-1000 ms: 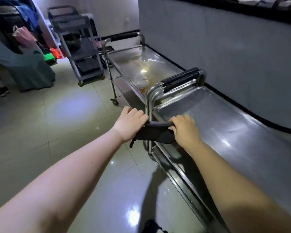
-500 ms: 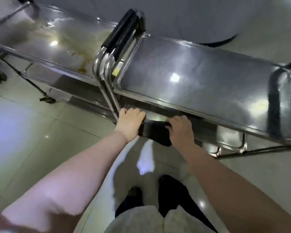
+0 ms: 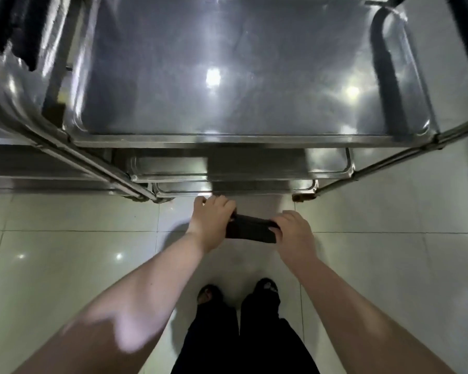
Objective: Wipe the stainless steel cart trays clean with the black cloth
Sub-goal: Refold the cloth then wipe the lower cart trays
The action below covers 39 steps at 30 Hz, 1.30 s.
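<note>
A folded black cloth (image 3: 250, 231) is stretched between my two hands, low in front of the cart. My left hand (image 3: 211, 225) grips its left end and my right hand (image 3: 295, 234) grips its right end. Directly ahead stands a stainless steel cart whose top tray (image 3: 227, 76) is shiny and bare, with light glare on it. Beneath it show the front rims of a middle tray (image 3: 241, 163) and a bottom tray (image 3: 235, 187). My hands hang just in front of the bottom tray's rim, apart from it.
A second steel cart (image 3: 16, 90) with black handle grips butts against the left side. The cart's tubular frame (image 3: 405, 155) slopes down at the right, with a castor (image 3: 303, 197) below. My feet (image 3: 238, 292) stand on the pale tiled floor (image 3: 65, 252).
The view has swung down and right until I face the cart's long side from above. Both hands, still holding the cloth, have dropped from tray height to near the bottom tray.
</note>
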Available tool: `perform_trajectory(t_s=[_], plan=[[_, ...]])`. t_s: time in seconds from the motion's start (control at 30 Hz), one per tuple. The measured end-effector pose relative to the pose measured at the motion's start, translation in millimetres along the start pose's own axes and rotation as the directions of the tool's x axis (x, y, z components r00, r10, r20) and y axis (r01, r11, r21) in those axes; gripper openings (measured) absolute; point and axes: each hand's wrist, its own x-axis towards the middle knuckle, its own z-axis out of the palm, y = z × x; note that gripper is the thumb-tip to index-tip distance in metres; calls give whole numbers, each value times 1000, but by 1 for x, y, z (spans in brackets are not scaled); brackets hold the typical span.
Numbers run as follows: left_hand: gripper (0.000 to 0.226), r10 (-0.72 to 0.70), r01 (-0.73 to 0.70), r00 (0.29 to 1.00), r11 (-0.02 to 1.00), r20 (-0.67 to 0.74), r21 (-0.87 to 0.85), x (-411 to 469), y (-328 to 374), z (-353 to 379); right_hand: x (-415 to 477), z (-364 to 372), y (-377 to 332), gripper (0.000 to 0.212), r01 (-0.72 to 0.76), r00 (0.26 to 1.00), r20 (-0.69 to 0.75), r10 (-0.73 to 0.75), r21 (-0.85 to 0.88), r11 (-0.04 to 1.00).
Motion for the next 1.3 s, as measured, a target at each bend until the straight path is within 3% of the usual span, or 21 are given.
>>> perform_trajectory(t_s=[0.13, 0.33, 0.43, 0.57, 0.7, 0.8, 0.93, 1.1, 1.3], plan=[[21, 26, -26, 1000, 999, -1, -28, 50, 17, 64, 18, 51, 54, 18, -211, 975, 85, 207, 42, 977], [24, -9, -1, 998, 991, -67, -135, 126, 28, 183, 55, 151, 140, 22, -196, 980, 36, 193, 97, 976], [17, -45, -17, 962, 974, -269, -224, 156, 28, 228, 80, 186, 172, 20, -100, 984, -136, 117, 127, 987], [18, 19, -201, 831, 942, -557, -268, 192, 27, 258, 106, 208, 210, 18, 51, 940, -340, -23, 74, 996], [14, 130, -351, 749, 909, -650, -223, 212, 36, 247, 126, 196, 231, 19, 167, 879, -457, -133, 33, 985], [19, 184, -391, 725, 903, -664, -177, 218, 44, 223, 128, 166, 232, 19, 196, 840, -515, -172, -9, 981], [18, 127, -362, 722, 907, -680, -216, 220, 58, 169, 131, 109, 223, 20, 217, 794, -577, -193, -28, 976], [20, 89, -272, 722, 948, -686, -164, 257, 61, 90, 183, 33, 222, 20, 153, 833, -525, -177, -89, 984], [22, 68, -239, 540, 968, -839, -76, 290, 65, 56, 207, 15, 232, 26, 126, 675, -711, -198, -153, 980]])
